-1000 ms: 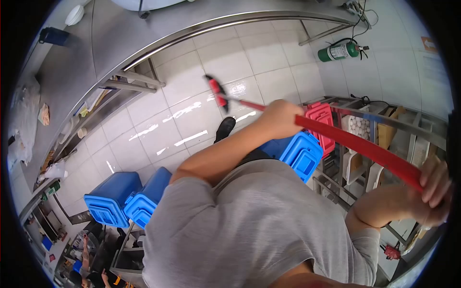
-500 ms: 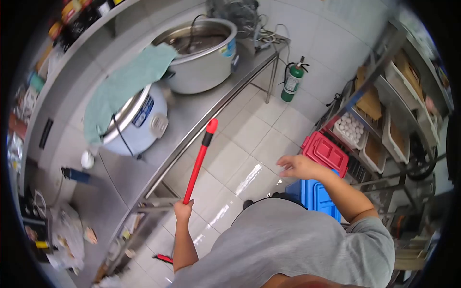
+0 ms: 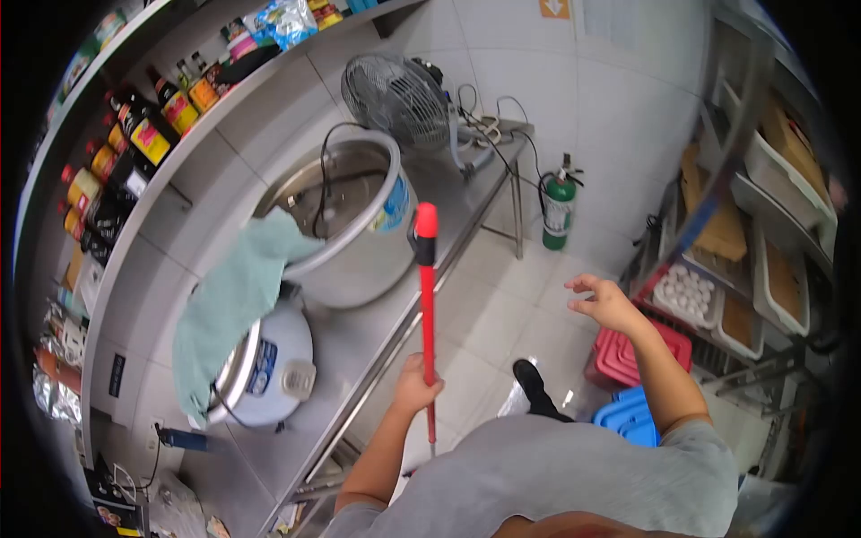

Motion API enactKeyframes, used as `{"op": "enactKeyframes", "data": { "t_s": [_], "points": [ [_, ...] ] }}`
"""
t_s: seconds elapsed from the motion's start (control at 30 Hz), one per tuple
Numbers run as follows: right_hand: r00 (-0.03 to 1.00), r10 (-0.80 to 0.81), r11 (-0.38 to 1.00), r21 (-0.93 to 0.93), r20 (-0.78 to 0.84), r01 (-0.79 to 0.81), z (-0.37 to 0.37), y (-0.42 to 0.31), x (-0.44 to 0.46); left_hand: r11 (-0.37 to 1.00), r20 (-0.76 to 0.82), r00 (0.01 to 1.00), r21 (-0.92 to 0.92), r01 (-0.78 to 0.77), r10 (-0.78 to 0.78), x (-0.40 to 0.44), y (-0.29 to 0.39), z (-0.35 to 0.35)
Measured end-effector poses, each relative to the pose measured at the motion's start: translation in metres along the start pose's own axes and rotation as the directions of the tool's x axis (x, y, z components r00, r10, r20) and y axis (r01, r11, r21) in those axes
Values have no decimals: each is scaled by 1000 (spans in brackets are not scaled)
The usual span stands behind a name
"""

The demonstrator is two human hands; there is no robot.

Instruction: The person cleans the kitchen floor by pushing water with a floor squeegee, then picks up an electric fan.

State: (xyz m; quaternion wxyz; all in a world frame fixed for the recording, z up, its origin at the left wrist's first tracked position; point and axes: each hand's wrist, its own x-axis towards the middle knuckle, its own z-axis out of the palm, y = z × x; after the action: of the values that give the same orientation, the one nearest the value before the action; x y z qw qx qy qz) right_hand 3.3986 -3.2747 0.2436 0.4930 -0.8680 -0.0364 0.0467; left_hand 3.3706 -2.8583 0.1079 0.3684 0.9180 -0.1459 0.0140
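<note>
My left hand (image 3: 418, 384) is wrapped round a long red pole (image 3: 427, 309), like a broom or mop handle. The pole stands nearly upright, with a black band below its rounded red top. My body hides most of its lower end. To the right, my right hand (image 3: 603, 301) hangs in the air with loosely curled, parted fingers and nothing in it. Below that hand are a red lidded bin (image 3: 635, 355) and a blue lidded bin (image 3: 628, 416).
Along the left runs a steel table (image 3: 359, 345) holding a large metal pot (image 3: 359, 260), a cooker (image 3: 285, 359) under a green cloth (image 3: 229, 314), and a fan (image 3: 395, 100). A green fire extinguisher (image 3: 558, 211) stands by the wall. Tray racks (image 3: 717, 260) line the right side.
My view has shifted forward. My left hand and the pole have moved right and the pole is more upright. A black shoe now shows stepped forward. My right hand stays raised and free.
</note>
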Motion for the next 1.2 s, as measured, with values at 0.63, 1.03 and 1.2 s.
{"op": "enactKeyframes", "data": {
  "t_s": [0.63, 1.03, 1.2],
  "points": [
    [596, -787, 469, -780, -158, 413, -63, -178, 679, 908, 518, 841, 263, -327, 153, 292, -62, 13],
    [779, -597, 789, -315, -191, 528, -82, -227, 714, 938, 516, 848, 223, -266, 118, 301, -47, 0],
    [946, -230, 970, 20, -227, 241, -39, -273, 792, 976, 530, 848, 174, -132, 20, 289, -73, 16]
  ]
}}
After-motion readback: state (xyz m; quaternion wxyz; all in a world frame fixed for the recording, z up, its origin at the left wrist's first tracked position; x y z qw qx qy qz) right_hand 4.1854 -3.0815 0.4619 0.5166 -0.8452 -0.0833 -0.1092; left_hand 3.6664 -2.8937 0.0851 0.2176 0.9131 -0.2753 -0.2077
